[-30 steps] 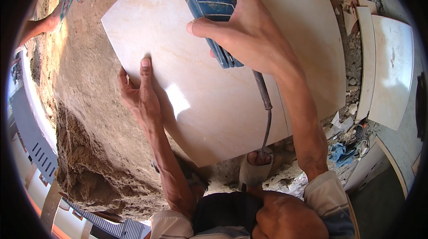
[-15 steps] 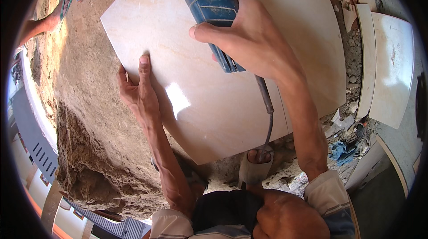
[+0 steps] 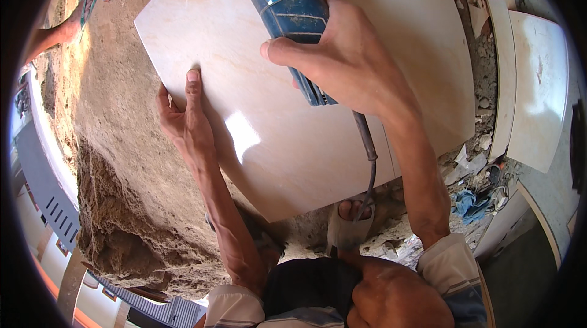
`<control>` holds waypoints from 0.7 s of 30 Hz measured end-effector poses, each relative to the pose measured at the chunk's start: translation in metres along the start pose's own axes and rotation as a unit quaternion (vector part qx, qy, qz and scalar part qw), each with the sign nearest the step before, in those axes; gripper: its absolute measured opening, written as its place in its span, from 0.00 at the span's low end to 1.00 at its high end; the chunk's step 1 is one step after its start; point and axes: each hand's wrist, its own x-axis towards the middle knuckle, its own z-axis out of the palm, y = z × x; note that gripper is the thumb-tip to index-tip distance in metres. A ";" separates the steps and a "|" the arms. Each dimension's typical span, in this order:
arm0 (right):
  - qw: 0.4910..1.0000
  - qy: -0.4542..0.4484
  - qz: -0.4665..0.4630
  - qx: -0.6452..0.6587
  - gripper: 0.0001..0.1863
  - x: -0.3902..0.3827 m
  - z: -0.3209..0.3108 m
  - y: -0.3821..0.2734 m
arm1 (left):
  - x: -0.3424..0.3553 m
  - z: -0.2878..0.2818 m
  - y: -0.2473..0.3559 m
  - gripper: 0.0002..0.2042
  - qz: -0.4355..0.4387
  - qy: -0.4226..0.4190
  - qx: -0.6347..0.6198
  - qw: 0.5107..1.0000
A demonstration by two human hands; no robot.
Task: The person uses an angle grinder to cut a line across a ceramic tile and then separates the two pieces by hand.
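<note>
My right hand (image 3: 361, 59) wraps round the rear body of a blue angle grinder (image 3: 284, 7), its thumb lying across the casing. The grinder's front end runs out of the top of the view, so its disc is hidden. A dark cord (image 3: 365, 135) trails from its back toward my foot. Beneath it lies a glossy cream floor tile (image 3: 293, 163) with a thin straight line across its right part. My left hand (image 3: 188, 120) pinches the tile's left edge, thumb on top and fingers partly hidden below.
Rough earth (image 3: 116, 83) surrounds the tile on the left, dropping off at a crumbly edge (image 3: 140, 230). My sandalled foot (image 3: 351, 224) is by the tile's near edge. Cut tile pieces (image 3: 538, 89), rubble and a blue rag (image 3: 469, 205) lie right. Another person's foot (image 3: 73, 19) is far left.
The grinder and my right hand have come slightly nearer to me. The tile's left side and my left hand appear shifted a little left and away.
</note>
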 end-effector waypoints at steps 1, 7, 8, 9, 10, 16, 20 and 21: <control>1.000 0.003 -0.001 -0.001 0.19 -0.002 -0.001 0.001 | 0.000 0.000 0.002 0.41 -0.002 -0.007 -0.006 1.000; 1.000 0.000 0.007 -0.002 0.18 -0.008 -0.001 0.002 | 0.002 -0.001 -0.004 0.44 0.011 -0.011 -0.036 0.999; 1.000 0.000 0.008 -0.001 0.18 -0.010 -0.001 0.003 | 0.002 0.000 -0.005 0.44 0.010 -0.009 -0.039 0.999; 1.000 0.001 0.009 0.000 0.18 -0.011 -0.002 0.004 | 0.002 0.001 -0.006 0.44 0.009 -0.009 -0.042 0.999; 1.000 0.002 0.010 0.001 0.17 -0.012 -0.002 0.005 | 0.003 0.001 -0.007 0.43 0.009 -0.007 -0.040 0.999; 1.000 -0.002 0.017 0.014 0.16 -0.018 -0.003 0.008 | 0.001 0.001 -0.004 0.41 0.008 0.006 -0.017 1.000; 1.000 -0.004 0.025 0.019 0.16 -0.023 -0.004 0.007 | 0.002 0.000 -0.004 0.41 0.013 0.010 -0.007 1.000; 0.999 -0.005 0.027 0.019 0.16 -0.024 -0.003 0.006 | 0.001 0.000 -0.002 0.41 0.016 0.008 -0.010 1.000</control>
